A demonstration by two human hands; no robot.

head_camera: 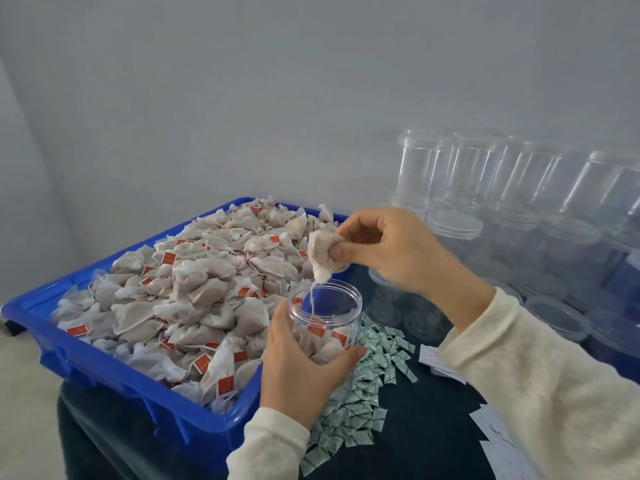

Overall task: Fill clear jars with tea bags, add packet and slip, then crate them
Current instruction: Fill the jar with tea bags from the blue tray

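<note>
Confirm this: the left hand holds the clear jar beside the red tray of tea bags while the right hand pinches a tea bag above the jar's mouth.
Not quite: the tray is blue, not red, as the head view shows. The rest holds: the left hand holds the clear jar, and the right hand pinches a tea bag above its mouth.

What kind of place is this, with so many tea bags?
Probably a small packing room, not a kitchen. A blue crate is heaped with tea bags, rows of empty clear jars stand by the wall, and little packets lie piled on the table.
</note>
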